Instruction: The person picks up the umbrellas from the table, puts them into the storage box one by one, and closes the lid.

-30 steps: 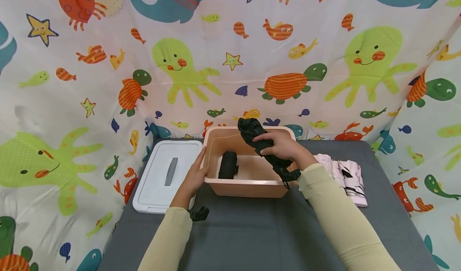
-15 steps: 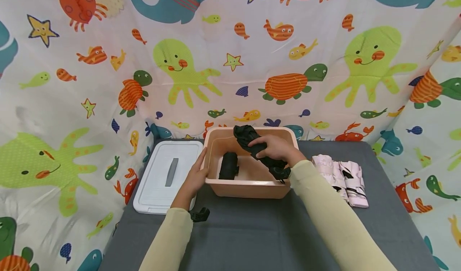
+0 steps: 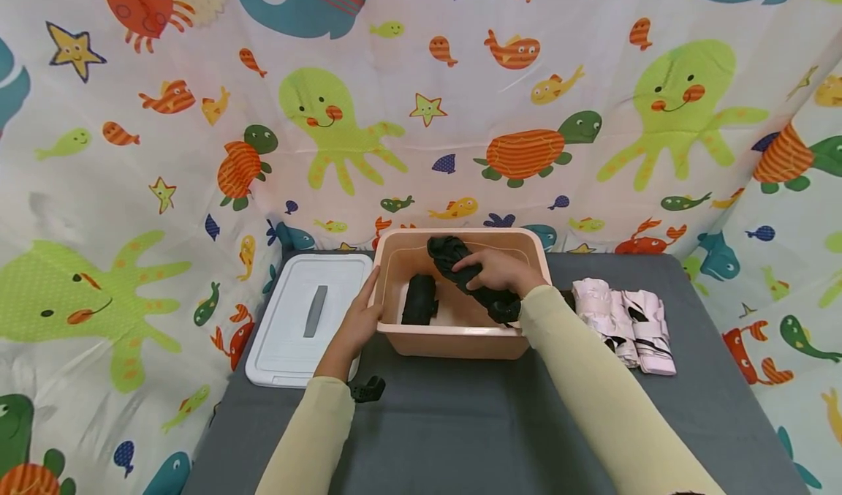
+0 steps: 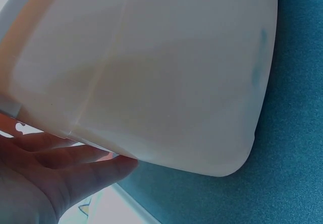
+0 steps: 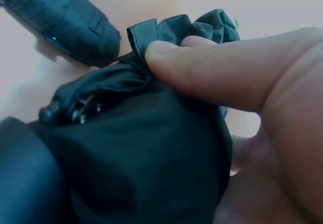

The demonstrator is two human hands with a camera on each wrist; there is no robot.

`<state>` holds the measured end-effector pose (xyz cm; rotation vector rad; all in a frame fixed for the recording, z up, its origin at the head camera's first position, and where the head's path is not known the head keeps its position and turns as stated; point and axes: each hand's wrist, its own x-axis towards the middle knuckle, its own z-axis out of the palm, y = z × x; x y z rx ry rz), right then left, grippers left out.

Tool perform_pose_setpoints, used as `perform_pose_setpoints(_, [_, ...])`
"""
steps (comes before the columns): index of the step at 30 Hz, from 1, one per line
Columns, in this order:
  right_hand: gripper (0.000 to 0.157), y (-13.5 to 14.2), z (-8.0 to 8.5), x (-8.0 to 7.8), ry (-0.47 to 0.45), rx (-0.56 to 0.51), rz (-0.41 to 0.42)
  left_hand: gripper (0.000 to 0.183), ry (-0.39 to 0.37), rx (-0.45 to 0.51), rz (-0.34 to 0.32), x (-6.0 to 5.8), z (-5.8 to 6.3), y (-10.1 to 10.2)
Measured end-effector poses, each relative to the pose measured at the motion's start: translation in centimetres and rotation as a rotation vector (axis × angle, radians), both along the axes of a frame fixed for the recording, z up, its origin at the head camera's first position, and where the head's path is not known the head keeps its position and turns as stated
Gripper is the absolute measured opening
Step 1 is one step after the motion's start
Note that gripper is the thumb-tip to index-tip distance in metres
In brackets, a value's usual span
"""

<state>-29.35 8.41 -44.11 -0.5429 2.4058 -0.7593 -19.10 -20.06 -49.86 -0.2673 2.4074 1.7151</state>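
Note:
My right hand (image 3: 496, 270) grips a loosely bundled black folding umbrella (image 3: 447, 252) slantwise inside the peach plastic bin (image 3: 454, 343). In the right wrist view, the thumb presses the umbrella's fabric (image 5: 151, 148) near its strap, and metal rib tips show. A second black umbrella (image 3: 419, 299), neatly rolled, lies at the bin's left side; the right wrist view also shows this rolled umbrella (image 5: 65, 22). My left hand (image 3: 357, 323) rests against the bin's left wall with its fingers extended. The left wrist view shows those fingers (image 4: 101, 176) along the bin's outer edge.
A white lid (image 3: 283, 334) with a grey handle lies left of the bin. Several pink folded bundles (image 3: 647, 330) with black parts sit to its right. The grey-covered table (image 3: 447, 429) backs onto a curtain (image 3: 460, 137) printed with sea animals.
My right hand has lowered the loosely bundled umbrella into the bin, shifting it left and down. My left hand stays at the bin's left wall.

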Motion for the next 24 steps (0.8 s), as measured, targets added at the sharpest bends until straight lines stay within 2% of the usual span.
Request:
perform_pose_setpoints(5, [0.046, -0.7, -0.8, -0.5, -0.054, -0.017, 0.016, 0.079, 0.005, 0.007, 0.006, 0.0, -0.1, 0.0])
perform_pose_setpoints(12, [0.048, -1.8, -1.5, -0.6, -0.121, -0.023, 0.033, 0.079, 0.005, -0.037, 0.015, 0.0, -0.1, 0.1])
perform_pose_setpoints(17, [0.048, -2.1, -2.2, -0.6, -0.197, -0.031, -0.003, 0.077, -0.001, -0.033, 0.014, 0.0, -0.1, 0.2])
perform_pose_setpoints(24, [0.047, -2.3, -3.0, -0.9, -0.197, 0.023, 0.023, 0.077, 0.004, -0.036, 0.014, 0.1, 0.1, 0.4])
